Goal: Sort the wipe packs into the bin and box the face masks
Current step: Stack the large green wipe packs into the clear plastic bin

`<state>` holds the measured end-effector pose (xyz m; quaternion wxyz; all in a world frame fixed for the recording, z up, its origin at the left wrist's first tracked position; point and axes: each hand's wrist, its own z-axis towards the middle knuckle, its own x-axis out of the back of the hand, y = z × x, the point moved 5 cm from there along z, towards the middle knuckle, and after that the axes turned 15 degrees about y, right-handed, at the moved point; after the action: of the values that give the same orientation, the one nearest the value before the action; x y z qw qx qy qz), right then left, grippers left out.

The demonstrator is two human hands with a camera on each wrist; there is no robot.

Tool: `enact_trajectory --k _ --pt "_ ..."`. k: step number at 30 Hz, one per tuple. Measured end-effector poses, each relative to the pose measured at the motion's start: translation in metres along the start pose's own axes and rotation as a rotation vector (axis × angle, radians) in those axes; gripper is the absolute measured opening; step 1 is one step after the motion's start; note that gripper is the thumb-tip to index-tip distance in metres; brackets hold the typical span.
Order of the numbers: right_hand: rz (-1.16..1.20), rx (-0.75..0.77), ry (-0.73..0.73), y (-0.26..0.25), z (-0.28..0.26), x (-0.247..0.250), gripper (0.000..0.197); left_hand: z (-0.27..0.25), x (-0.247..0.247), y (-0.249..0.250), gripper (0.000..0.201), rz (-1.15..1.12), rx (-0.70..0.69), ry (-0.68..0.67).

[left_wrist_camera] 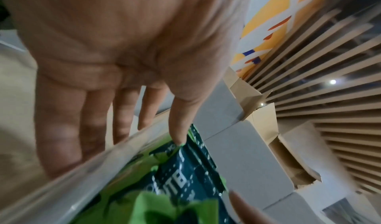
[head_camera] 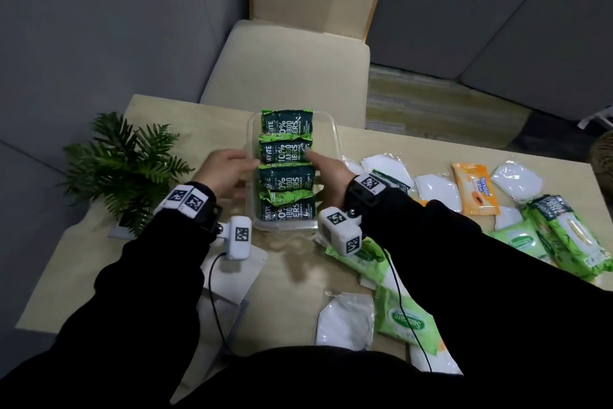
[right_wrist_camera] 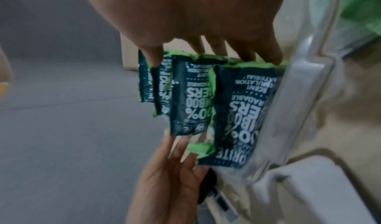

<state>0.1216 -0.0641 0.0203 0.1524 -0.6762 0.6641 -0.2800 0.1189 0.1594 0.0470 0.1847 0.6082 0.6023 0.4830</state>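
4 dark green wipe packs with white lettering stand in a row inside the clear plastic bin at the middle of our pale wooden table, and we go through the scene from left to right.

Far left, a small green fern-like plant sits near the table edge. Next comes our left hand, fingers straight and slightly spread, laid along the bin's left wall; the left wrist view shows our thumb tip touching the edge of a pack while the other fingers lie outside the wall, gripping nothing. Below it, flat white card pieces lie on the table.

Right of the bin, our right hand reaches over the rim with fingers extended, their tips resting on the right ends of the packs; it is relaxed and wide, holding nothing.

Further right, loose on the table, lie white face masks in clear wrappers, an orange wipe pack, light green wipe packs and a large green wipe pack with a beige flap. 1 more wrapped white mask lies near our body.
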Motion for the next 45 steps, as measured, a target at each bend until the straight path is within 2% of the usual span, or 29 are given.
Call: enact_trajectory --k 1,3,5,8,12,19,20,21,23,24,25,27,29,30,33,34,36,37,42,45 --pt "-0.037 0.022 -0.016 -0.001 0.002 -0.003 0.082 0.0 -0.005 0.0 0.013 0.028 -0.009 -0.018" --pt "-0.091 0.083 -0.028 -0.002 0.005 -0.005 0.069 0.007 -0.008 -0.003 0.02 0.056 -0.034 0.013" --pt "-0.163 0.139 -0.009 -0.003 0.013 -0.004 0.065 0.015 -0.007 -0.007 0.014 0.079 -0.047 0.035" --pt "-0.156 0.129 -0.012 0.001 0.017 -0.011 0.073 0.026 -0.009 -0.011 0.005 0.115 -0.046 0.038" --pt "-0.103 0.137 0.003 0.007 0.012 -0.025 0.05 0.035 -0.012 -0.016 0.012 0.128 -0.04 0.072" --pt "-0.131 0.162 -0.009 0.006 0.008 -0.027 0.044 0.038 -0.012 -0.022 0.011 0.065 0.021 0.039" --pt "-0.157 0.167 -0.006 0.006 0.011 -0.026 0.051 0.038 -0.012 -0.022 0.01 0.066 0.024 0.041" --pt "-0.188 0.164 0.006 0.006 0.011 -0.024 0.067 0.038 -0.011 -0.022 0.01 0.062 0.03 0.043" --pt "-0.216 0.131 -0.003 0.01 0.027 -0.022 0.109 0.036 -0.01 -0.02 0.008 0.047 0.048 0.027" --pt "-0.218 0.122 -0.016 0.006 0.025 -0.022 0.12 0.035 -0.009 -0.02 0.007 0.036 0.064 0.002" --pt "-0.208 0.138 -0.002 -0.003 0.015 -0.022 0.121 0.034 -0.008 -0.019 0.007 0.019 0.09 -0.034" --pt "-0.153 0.206 0.091 -0.026 -0.001 -0.017 0.101 0.031 -0.009 -0.017 0.014 -0.034 0.132 -0.113" --pt "-0.039 0.194 0.147 -0.04 0.008 -0.011 0.088 0.031 -0.008 -0.011 0.018 -0.068 0.124 -0.14" --pt "0.003 0.14 0.138 -0.043 0.017 -0.013 0.09 0.032 -0.008 -0.007 0.021 -0.075 0.106 -0.135" --pt "0.04 0.04 0.091 -0.042 0.058 -0.018 0.103 0.034 -0.009 0.002 0.053 -0.065 0.049 -0.125" --pt "0.059 0.03 0.067 -0.044 0.06 -0.02 0.101 0.035 -0.01 0.005 0.057 -0.062 0.033 -0.13" --pt "0.057 0.072 0.043 -0.048 0.052 -0.022 0.075 0.038 -0.011 0.008 0.058 -0.054 0.02 -0.134" --pt "0.06 0.087 0.03 -0.05 0.047 -0.023 0.069 0.041 -0.011 0.008 0.059 -0.046 0.016 -0.134" --pt "0.054 0.075 -0.069 -0.048 0.047 -0.027 0.07 0.053 -0.014 0.009 0.062 0.0 -0.008 -0.101" --pt "0.071 0.068 -0.077 -0.047 0.05 -0.026 0.067 0.055 -0.014 0.013 0.06 0.009 -0.023 -0.122"
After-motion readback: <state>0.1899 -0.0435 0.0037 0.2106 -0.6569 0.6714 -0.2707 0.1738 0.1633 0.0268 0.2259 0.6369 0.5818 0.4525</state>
